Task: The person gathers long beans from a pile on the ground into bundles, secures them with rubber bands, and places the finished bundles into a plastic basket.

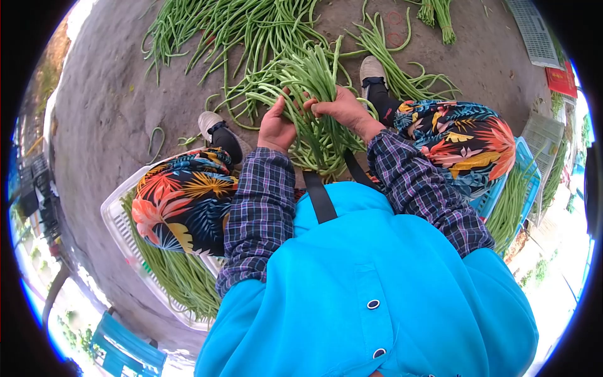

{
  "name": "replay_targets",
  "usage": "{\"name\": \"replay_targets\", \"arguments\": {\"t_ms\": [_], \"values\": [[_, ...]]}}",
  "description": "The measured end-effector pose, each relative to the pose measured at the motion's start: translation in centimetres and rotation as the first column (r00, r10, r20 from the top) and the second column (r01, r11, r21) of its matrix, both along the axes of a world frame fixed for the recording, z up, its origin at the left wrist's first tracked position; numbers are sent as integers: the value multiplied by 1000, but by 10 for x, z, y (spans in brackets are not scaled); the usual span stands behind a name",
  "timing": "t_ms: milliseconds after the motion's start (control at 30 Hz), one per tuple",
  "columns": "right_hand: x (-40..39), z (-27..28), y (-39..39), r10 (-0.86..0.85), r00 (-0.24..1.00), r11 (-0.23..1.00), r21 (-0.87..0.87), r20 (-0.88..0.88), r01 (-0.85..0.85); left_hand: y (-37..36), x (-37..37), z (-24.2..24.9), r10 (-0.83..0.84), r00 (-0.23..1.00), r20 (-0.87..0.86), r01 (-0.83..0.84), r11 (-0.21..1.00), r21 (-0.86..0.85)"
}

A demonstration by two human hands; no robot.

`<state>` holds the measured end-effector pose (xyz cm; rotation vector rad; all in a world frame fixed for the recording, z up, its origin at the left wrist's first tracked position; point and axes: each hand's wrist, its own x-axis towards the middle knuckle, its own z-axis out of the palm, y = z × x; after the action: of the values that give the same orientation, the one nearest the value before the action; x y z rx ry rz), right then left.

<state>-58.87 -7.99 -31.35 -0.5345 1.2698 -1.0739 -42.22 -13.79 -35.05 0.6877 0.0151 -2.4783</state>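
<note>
Between my knees I hold a bunch of long green beans (312,72), their ends fanned out at the top and the rest hanging towards my lap. My left hand (277,125) is curled against the bunch's left side, its fingers partly hidden by the beans. From the right, my right hand (344,112) grips the same bunch, thumb and fingers closed round it. Just beyond my hands a large loose pile of long beans (251,31) lies on the ground.
A white crate (116,213) of beans stands by my left leg, a blue crate (531,188) of beans by my right. Smaller bean heaps (392,60) and tied bundles (443,22) lie ahead. A grey crate (534,31) and a red box (559,80) are far right.
</note>
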Motion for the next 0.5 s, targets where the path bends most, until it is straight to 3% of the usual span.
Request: {"name": "replay_targets", "arguments": {"t_ms": [133, 233, 300, 367, 433, 500], "values": [[2, -2, -1, -91, 995, 996, -21, 41, 92, 3, -4, 4, 18, 1000, -21, -18, 1000, 6], [5, -4, -1, -79, 995, 996, -32, -61, 77, 3, -4, -3, 10, 999, 31, -10, 1000, 7], [9, -5, 0, -23, 990, 997, -79, -139, 12, 2, -4, -12, -44, 999, 7, 45, 994, -99], [12, -6, 0, -17, 987, 997, -81, -162, 4, 2, -6, -10, -91, 994, -56, 87, 994, -70], [14, -4, 0, -10, 983, 997, -82, -185, -5, 7, -13, 7, -61, 984, 170, 83, 988, -130], [15, 1, -1, -51, 996, 994, -103, -71, 43, 7, -14, 7, -56, 986, 155, 77, 988, -135]]}}
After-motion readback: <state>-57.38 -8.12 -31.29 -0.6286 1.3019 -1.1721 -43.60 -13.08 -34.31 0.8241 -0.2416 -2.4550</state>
